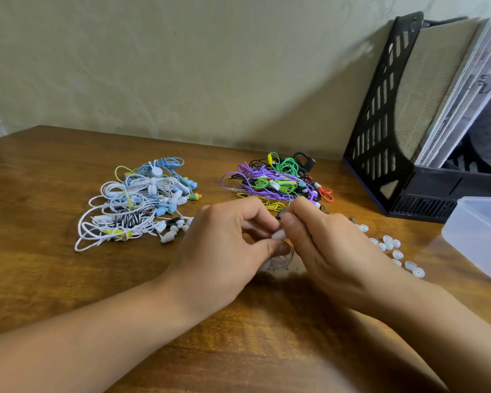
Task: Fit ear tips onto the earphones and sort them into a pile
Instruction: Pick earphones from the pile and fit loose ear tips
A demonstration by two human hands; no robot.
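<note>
Both hands (270,245) — fingers (288,221) around small white earbud (278,235).

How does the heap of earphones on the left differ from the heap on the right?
The left heap of white and pale-blue earphones is lighter in colour; the right heap of purple, green, yellow and red earphones is brighter and darker. The left heap spreads wider; the right sits tighter, nearer the black file rack. Both lie tangled on the wooden table.

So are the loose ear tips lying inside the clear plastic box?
No, the loose ear tips lie scattered on the wooden desk, to the left of the clear plastic box.
</note>
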